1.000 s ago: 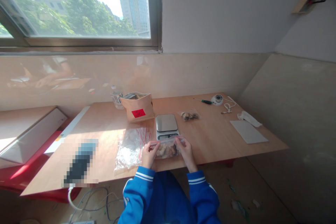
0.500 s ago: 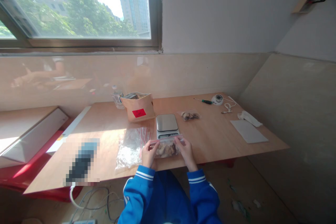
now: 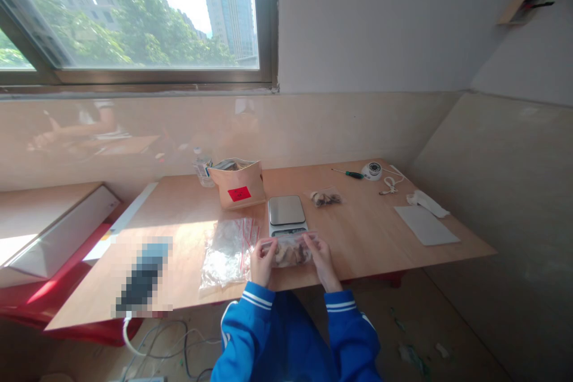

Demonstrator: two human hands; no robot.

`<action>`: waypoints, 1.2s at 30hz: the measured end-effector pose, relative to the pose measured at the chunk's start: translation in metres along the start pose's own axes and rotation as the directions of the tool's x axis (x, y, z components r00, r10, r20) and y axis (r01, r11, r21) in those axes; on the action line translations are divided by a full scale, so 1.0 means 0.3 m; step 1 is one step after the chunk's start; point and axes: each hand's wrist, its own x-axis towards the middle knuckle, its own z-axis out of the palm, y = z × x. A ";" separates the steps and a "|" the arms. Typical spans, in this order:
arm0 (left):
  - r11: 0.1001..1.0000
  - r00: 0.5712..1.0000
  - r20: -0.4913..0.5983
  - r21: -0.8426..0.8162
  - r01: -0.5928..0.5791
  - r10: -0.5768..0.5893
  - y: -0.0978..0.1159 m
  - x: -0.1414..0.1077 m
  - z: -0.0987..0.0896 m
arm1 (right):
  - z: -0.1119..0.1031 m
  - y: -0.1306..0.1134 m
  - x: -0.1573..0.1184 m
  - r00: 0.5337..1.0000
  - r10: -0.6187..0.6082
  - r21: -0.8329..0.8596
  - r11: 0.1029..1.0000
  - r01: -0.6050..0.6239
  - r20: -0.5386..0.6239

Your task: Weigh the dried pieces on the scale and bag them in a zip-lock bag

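Between my two hands is a clear zip bag (image 3: pixel 290 252) with pale and brown dried pieces inside, perhaps dried mushrooms. My left hand (image 3: pixel 263 259) pinches the top left of the bag. At the top right, my right hand (image 3: pixel 320 258) pinches the same zip edge. Just behind the bag, a kitchen scale (image 3: pixel 286 211) with a steel plate stands on the table, its display partly covered. To the left of my left hand lies a stack of clear zip bags (image 3: pixel 226 253) with red strips.
A brown paper bag (image 3: pixel 242 184) with a red label stands behind, beside a plastic bottle (image 3: pixel 203 171). Another filled bag (image 3: pixel 326 197) lies right of the scale. Farther right are a screwdriver (image 3: pixel 353 175), a white camera (image 3: pixel 371 171) and white sheets (image 3: pixel 426 225). A blurred-out device (image 3: pixel 143 277) lies left.
Both hands and the filled zip bag have shifted slightly right in the view, as has the whole scene a little. Both hands keep their pinch on the bag's top edge.
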 end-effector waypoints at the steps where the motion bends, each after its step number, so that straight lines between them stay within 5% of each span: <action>1: 1.000 1.000 0.010 -0.007 -0.006 0.006 -0.005 0.000 0.001 | -0.001 -0.002 -0.002 1.000 -0.001 0.013 1.000 0.001 0.030; 13: 0.998 0.999 -0.013 0.045 -0.037 0.038 -0.058 0.010 -0.003 | -0.003 0.017 0.000 0.993 0.044 0.036 0.998 -0.048 0.106; 22: 1.000 1.000 0.001 0.028 0.013 -0.013 -0.013 0.008 0.006 | -0.001 0.006 -0.002 0.997 0.029 -0.022 0.999 -0.027 0.075; 36: 0.999 0.992 0.122 0.024 0.039 -0.042 -0.031 0.013 -0.002 | 0.013 0.028 0.011 0.985 0.019 -0.011 1.000 -0.017 0.169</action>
